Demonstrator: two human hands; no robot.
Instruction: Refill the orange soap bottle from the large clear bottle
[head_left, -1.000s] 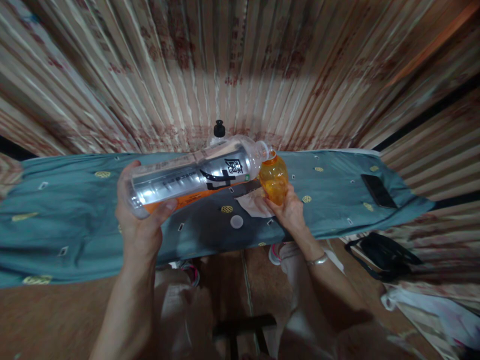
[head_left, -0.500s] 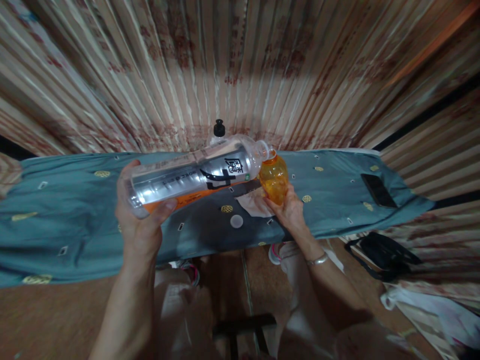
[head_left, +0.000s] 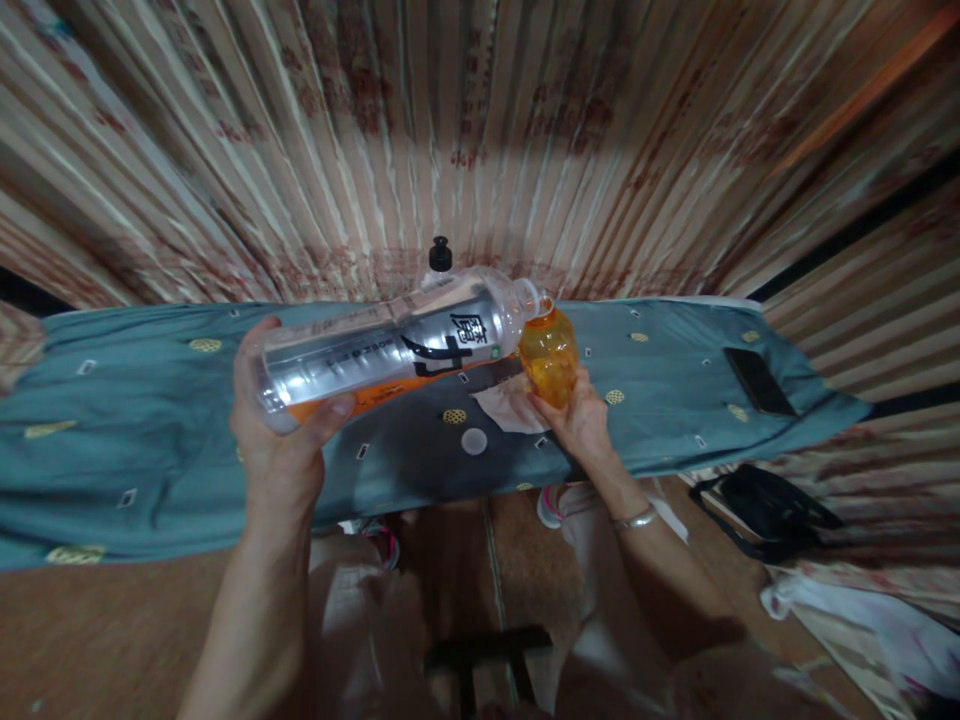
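Observation:
My left hand (head_left: 285,430) is wrapped round the base of a large clear plastic bottle (head_left: 375,350) with a silver and orange label. The bottle lies nearly level, its neck tilted toward the mouth of a small orange see-through bottle (head_left: 550,350). That smaller one is gripped near its base by my right hand (head_left: 583,420), its mouth up against the big bottle's opening. Under them a crumpled tissue (head_left: 510,407) and a round white cap (head_left: 474,442) rest on the cloth. Behind the big bottle shows a black bottle top (head_left: 440,254), the body below it mostly hidden.
A blue-green cloth with yellow pineapple prints (head_left: 405,460) covers the long narrow table. A black phone (head_left: 759,381) lies at its right end. Pleated curtains (head_left: 465,130) hang right behind. On the floor to the right are a black bag (head_left: 776,505) and a white plastic bag (head_left: 862,620).
Both hands and the two bottles hold nearly the same pose. The view has shifted very slightly; no grip has changed.

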